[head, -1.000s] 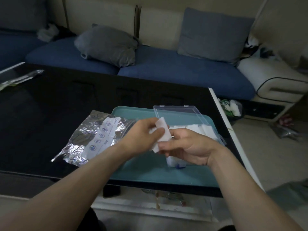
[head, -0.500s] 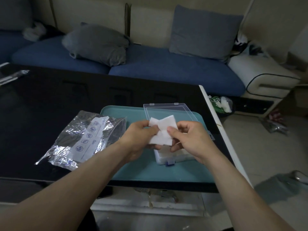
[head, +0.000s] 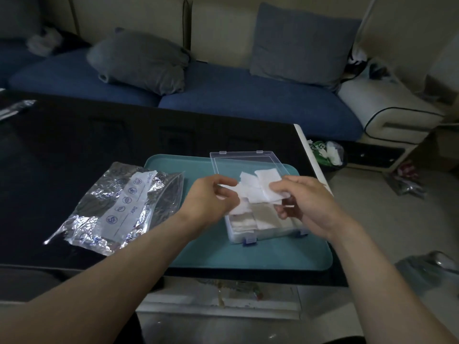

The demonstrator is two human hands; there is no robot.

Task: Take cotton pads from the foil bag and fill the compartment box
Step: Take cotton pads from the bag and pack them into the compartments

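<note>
A second ago both hands met in one tight cluster over the compartment box (head: 263, 219), gripping the cotton pads (head: 260, 188) as a single small stack. Now the left hand (head: 208, 199) and right hand (head: 303, 202) have drawn apart — the pads spread between them into a loose fan of several white squares above the box. With the hands separated, the box's front compartments — already holding pads — have come into view.

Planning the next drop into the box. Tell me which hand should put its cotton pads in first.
Right, probably. The right hand pinches cotton pads directly above the open compartment box, while the left hand sits over the box's left edge, nearer the foil bag.
</note>
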